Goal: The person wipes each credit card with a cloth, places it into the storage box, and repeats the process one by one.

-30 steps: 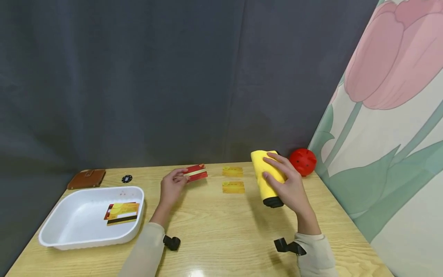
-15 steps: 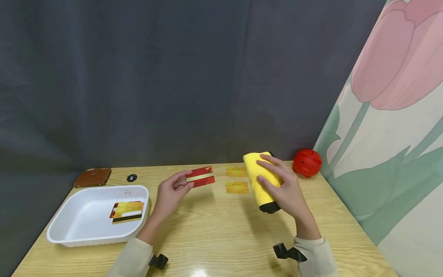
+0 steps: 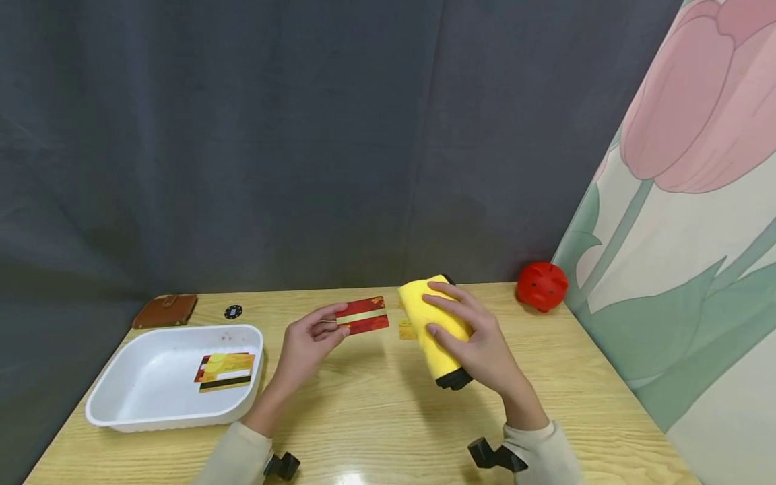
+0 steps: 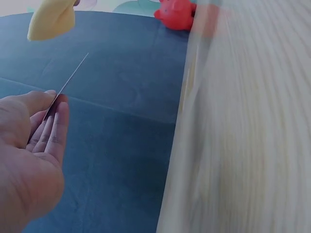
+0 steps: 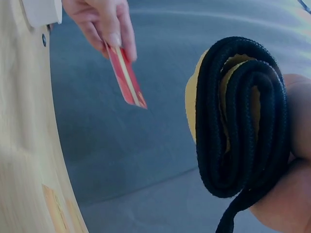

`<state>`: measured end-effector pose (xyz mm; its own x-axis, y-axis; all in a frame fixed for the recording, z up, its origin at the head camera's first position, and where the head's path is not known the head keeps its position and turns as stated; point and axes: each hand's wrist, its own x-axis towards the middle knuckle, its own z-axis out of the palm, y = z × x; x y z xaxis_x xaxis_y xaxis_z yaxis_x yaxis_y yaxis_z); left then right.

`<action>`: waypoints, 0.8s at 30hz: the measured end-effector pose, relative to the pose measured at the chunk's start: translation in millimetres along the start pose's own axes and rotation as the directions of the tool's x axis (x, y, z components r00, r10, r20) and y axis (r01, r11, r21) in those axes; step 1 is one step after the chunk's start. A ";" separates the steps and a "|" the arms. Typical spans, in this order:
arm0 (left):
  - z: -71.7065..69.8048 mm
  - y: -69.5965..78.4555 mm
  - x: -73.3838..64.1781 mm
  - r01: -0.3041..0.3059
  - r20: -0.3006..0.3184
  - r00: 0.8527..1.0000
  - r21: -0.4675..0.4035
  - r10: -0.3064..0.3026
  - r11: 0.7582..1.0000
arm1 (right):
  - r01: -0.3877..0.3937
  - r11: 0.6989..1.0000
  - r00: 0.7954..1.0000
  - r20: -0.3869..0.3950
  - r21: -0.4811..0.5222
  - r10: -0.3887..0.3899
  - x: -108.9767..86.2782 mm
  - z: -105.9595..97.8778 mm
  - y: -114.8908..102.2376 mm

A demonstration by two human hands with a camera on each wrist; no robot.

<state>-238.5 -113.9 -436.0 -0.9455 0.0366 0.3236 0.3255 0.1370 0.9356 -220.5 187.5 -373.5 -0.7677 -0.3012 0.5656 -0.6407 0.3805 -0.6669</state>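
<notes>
My left hand pinches a red bank card with a pale stripe by its left end, thumb on one face and fingers on the other. The card is held above the table, edge-on in the left wrist view. To its right, my right hand grips a yellow cloth with black trim, folded into a thick roll. In the right wrist view, the layered black edge of the cloth faces the camera. A gap separates cloth and card. Behind the cloth, a yellow card on the table is mostly hidden.
At the left, a white plastic basin holds several cards. Behind it lie a brown leather wallet and a black poker chip. A red piggy bank stands at the back right, beside the flowered wall.
The right hand has brought the yellow cloth leftward, closer to the red card and over the yellow cards. The left hand has raised the card and shifted slightly right.
</notes>
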 end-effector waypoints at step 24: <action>27.7 21.8 -10.8 -0.077 0.075 0.993 -0.120 0.086 0.990 | 0.118 0.989 0.986 0.125 -0.092 -0.106 -3.1 47.6 -7.4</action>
<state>-221.5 -84.0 -423.0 -0.9121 0.1227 0.3912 0.3958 0.0143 0.9182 -214.0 144.0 -393.4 -0.6909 -0.4468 0.5683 -0.7229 0.4212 -0.5477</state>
